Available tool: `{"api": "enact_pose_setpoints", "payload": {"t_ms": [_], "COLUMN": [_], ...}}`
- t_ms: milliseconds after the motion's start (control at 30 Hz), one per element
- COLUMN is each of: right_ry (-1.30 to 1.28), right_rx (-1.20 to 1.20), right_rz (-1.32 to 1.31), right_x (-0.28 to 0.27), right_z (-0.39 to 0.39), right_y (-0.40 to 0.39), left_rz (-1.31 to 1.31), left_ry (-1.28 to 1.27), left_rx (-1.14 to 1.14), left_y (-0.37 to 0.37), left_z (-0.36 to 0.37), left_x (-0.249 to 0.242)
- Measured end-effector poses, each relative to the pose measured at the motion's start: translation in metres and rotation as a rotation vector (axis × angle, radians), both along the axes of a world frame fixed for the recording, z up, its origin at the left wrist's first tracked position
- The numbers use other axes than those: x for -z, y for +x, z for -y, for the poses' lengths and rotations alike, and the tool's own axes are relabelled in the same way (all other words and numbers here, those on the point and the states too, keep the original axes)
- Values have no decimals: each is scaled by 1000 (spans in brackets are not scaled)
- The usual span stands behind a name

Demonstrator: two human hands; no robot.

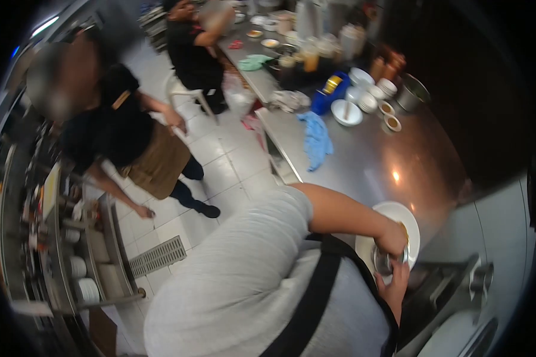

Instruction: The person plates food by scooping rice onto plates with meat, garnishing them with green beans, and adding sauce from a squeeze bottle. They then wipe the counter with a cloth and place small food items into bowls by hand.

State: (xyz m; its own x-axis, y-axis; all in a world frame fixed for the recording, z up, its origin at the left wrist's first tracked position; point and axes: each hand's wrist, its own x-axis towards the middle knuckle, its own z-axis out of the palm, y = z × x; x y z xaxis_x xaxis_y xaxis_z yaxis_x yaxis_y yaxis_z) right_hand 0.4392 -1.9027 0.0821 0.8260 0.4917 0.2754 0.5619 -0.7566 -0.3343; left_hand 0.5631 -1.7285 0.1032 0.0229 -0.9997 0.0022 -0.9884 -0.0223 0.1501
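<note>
A large white plate lies at the near end of the steel counter, with a bit of yellowish food at its edge by my wrist. Over the plate is a small metal bowl. My left hand reaches down to the bowl's mouth, its fingers hidden from this angle. From below, my right hand grips the side of the same bowl, fingers curled up against its wall.
On the steel counter are a blue cloth, a white bowl with a utensil, sauce cups and a metal pot. A person in a brown apron stands at left; another person sits farther back. Shelves with plates line the left.
</note>
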Motion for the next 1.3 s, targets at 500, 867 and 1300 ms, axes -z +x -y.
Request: {"api": "enact_pose_setpoints", "payload": {"t_ms": [500,867,1300], "right_ry": [1622,1929,1823], "right_rx": [835,936,975], "right_rz": [-358,-415,-578], "right_x": [9,34,48], "right_z": [59,49,71], "right_y": [-65,-103,-111], "left_rz": [-221,121,92], "left_ry": [117,415,442], "left_rx": [6,168,184], "left_y": [32,4,6], "left_z": [22,53,62], "left_x": [2,19,17]}}
